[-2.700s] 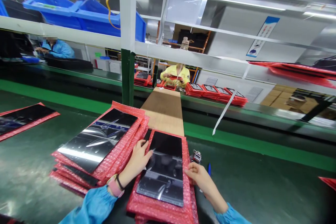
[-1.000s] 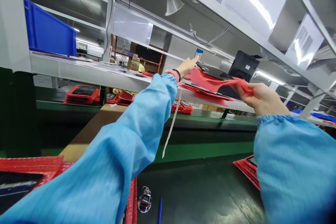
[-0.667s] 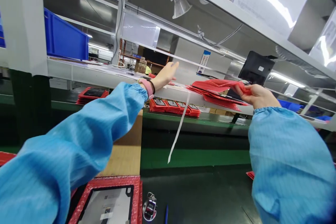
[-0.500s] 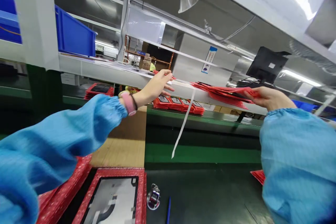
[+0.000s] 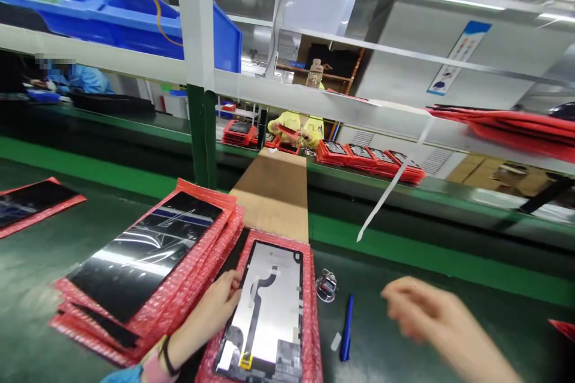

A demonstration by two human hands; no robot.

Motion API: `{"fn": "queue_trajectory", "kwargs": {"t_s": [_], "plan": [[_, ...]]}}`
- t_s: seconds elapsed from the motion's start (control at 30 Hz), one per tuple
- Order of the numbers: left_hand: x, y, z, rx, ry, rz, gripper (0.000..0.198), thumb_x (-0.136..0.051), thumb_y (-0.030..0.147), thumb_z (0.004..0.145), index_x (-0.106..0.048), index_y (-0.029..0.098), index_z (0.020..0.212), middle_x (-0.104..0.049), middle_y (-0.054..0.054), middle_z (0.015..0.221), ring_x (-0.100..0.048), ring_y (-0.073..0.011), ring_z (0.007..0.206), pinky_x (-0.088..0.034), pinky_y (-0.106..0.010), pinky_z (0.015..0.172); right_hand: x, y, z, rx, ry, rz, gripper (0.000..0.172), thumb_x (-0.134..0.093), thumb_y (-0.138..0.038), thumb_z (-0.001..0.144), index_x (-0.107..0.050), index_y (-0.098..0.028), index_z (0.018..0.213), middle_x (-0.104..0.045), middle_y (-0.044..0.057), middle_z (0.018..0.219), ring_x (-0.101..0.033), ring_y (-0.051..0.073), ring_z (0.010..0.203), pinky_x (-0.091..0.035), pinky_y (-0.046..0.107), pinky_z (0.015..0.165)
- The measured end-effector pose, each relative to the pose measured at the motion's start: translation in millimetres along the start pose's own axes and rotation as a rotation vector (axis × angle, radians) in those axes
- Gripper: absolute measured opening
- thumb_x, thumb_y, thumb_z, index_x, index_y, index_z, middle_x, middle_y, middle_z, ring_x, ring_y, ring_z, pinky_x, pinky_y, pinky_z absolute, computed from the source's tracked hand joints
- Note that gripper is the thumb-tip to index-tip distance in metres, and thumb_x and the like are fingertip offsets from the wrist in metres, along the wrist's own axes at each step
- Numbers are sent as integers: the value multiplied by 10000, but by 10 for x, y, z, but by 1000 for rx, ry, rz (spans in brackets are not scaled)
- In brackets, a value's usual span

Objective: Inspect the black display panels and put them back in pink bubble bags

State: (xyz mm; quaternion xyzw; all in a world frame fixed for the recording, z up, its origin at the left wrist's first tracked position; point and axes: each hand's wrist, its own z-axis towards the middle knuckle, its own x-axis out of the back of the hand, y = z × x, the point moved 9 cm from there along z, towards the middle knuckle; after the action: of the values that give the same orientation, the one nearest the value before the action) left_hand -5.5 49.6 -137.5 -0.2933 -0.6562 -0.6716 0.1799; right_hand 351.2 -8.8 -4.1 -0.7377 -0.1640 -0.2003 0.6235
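My left hand point(image 5: 218, 308) has its fingers curled on the left edge of a tablet display panel point(image 5: 274, 305), whose silver back and dark flex cable face up. Red bubble wrap point(image 5: 313, 335) lies under the panel. To its left is a stack of red bubble-wrap sleeves topped by a glossy black screen point(image 5: 148, 251). My right hand point(image 5: 424, 317) hovers over the dark green bench at the right, half curled and smeared by motion; nothing in it can be made out. Between the panel and this hand lie a blue pen point(image 5: 347, 328) and a round metal-and-clear object point(image 5: 327, 285).
A wooden board point(image 5: 278, 206) runs back from the panel. Red bubble sleeves point(image 5: 516, 125) lie on the white shelf, where a white strip point(image 5: 390, 188) hangs down. Blue bins point(image 5: 121, 15) stand at upper left. Beyond are red-wrapped panel stacks point(image 5: 368, 158) and a person in yellow point(image 5: 309, 128).
My left hand has come down from the shelf to the panel's edge. My right hand has let go of the red sleeves on the shelf and dropped over the bench. The view has turned left and down.
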Motion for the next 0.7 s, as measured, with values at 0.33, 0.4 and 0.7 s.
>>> {"fn": "queue_trajectory", "kwargs": {"t_s": [0.33, 0.4, 0.7], "plan": [[-110, -194, 61, 66, -97, -13, 259, -391, 316, 889, -598, 162, 910, -704, -75, 837, -693, -218, 789, -510, -299, 713, -1898, 1072, 271, -263, -244, 260, 252, -653, -316, 879, -584, -145, 707, -613, -40, 641, -616, 104, 583, -532, 266, 602], [-129, -173, 68, 88, -131, -22, 371, -318, 401, 920, -593, 154, 895, -702, -77, 832, -694, -208, 673, -508, -288, 603, -1887, 1083, 280, -252, -276, 254, 223, -626, -288, 908, -598, -137, 745, -620, -37, 679, -613, 102, 603, -533, 264, 603], [-48, 81, -60, 41, -122, 154, 298, -405, 364, 900, -624, 169, 851, -700, -85, 794, -706, -249, 804, -468, -311, 729, -1844, 852, 329, -135, -208, 273, 187, -664, -198, 859, -524, -162, 741, -461, -109, 539, -437, 54, 423, -355, 180, 426]]}}
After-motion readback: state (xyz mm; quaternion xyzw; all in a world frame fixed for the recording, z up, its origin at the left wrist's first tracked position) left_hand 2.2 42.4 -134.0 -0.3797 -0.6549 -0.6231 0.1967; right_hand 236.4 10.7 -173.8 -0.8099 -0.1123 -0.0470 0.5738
